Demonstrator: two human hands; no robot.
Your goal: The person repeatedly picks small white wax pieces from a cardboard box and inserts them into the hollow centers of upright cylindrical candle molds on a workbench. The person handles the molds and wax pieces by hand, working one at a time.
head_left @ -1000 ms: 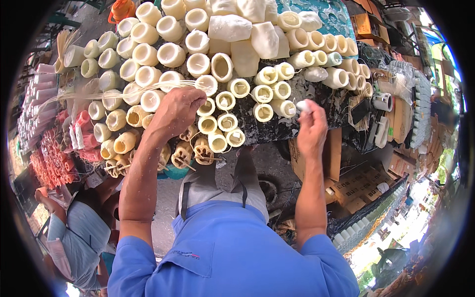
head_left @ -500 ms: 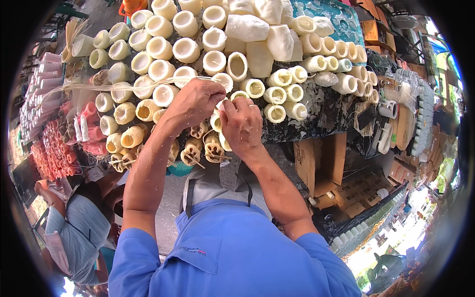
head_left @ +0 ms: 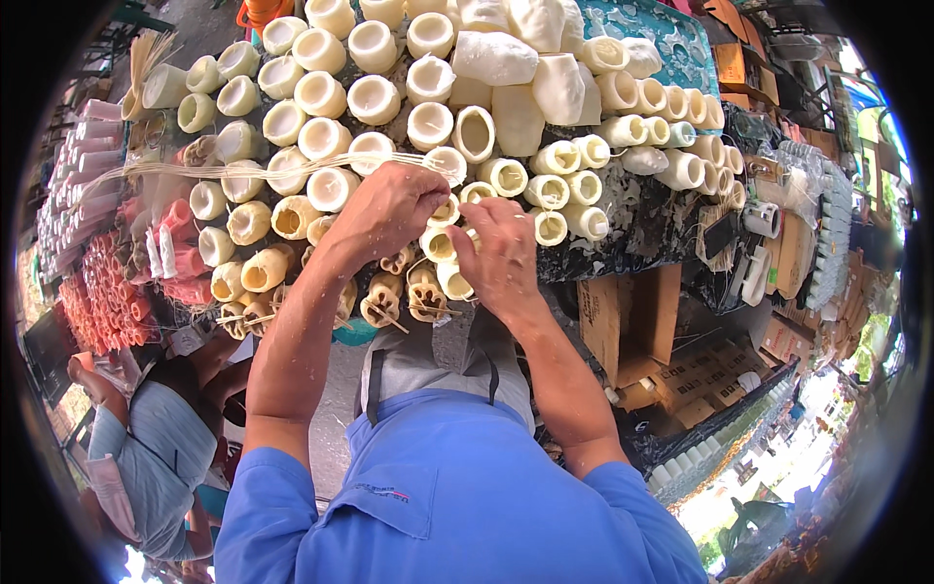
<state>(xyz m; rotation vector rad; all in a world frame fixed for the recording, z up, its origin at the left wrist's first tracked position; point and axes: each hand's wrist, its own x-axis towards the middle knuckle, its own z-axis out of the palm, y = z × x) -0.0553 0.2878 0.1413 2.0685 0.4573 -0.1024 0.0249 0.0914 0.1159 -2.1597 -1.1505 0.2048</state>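
The fingers of the left hand [head_left: 387,206] are drawn together on a bundle of pale strands [head_left: 302,170], which trails off over the wide cups, to the left of the pile of pale blocks [head_left: 559,88]. The right hand's fingers [head_left: 498,222] are apart from its thumb; the right hand [head_left: 498,258] is over the small cups [head_left: 549,192], on the near side of that pile.

Thin white strands show inside some of these small cups; the hands hide parts of others. Left of the pile stand the wide cups [head_left: 374,99], thick-walled, their open mouths facing up and their hollows pale. Nearer than the pile and to its left, carved hollow pieces [head_left: 381,300] have thin sticks through or across them.

Beyond the pile and to its right, a blue tray [head_left: 671,44] bears whitish scraps. More scraps cling to the dark table [head_left: 623,209], nearer than the pile and to its right. Below, on that same side, is an open cardboard box [head_left: 600,326]; its contents cannot be made out.
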